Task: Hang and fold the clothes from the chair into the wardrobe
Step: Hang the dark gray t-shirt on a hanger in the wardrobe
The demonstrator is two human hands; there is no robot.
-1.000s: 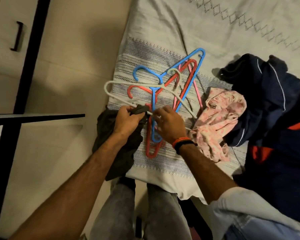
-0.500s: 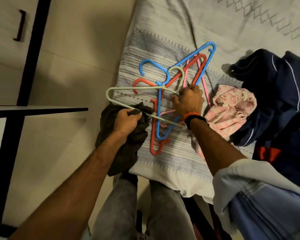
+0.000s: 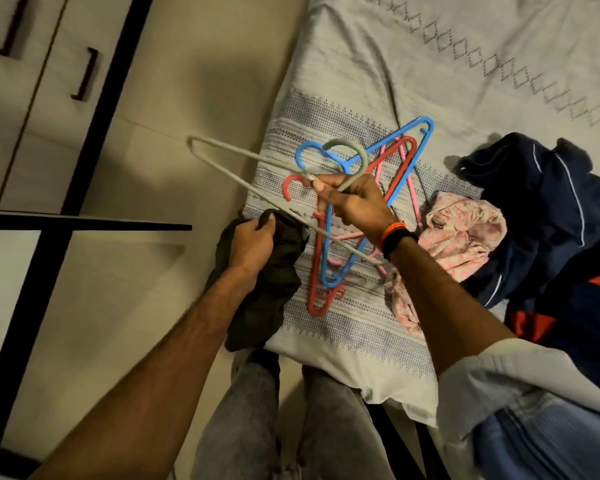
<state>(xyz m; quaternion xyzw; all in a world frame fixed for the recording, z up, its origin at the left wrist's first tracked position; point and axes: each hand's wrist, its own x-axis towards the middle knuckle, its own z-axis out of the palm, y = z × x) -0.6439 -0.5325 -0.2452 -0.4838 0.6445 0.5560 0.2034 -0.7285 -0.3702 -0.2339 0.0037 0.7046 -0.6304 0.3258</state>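
Dark garment (image 3: 274,271) partly behind left hand (image 3: 250,240); navy clothes (image 3: 551,220) cut off (right edge).

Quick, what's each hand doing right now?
Left hand: grips the dark olive garment.
Right hand: holds the white hanger by its neck, just below the hook.

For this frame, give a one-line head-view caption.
Right hand lifts white hanger off the bed; left hand grips dark garment.

Dark olive garment (image 3: 274,271) bunched, white hanger (image 3: 243,188) lifted above bed edge.
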